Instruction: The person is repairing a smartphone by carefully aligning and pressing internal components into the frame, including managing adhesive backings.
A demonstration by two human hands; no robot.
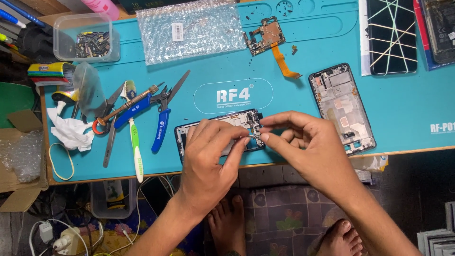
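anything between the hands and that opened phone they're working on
Nothing visible does. The left hand already lies over the opened phone, and the right hand pinches a tiny part right at its edge. The blue-handled cutters lie off to the left, apart.

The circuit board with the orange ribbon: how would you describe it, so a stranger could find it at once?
Look at the teal work mat, near its top edge, right of the bubble wrap bag. The circuit board lies there alone. Unlike both phone frames, it is small, coppery, and trails an orange ribbon cable.

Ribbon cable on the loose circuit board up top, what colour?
Orange, on the flat ribbon cable trailing from the brown circuit board; clearest in the head view.
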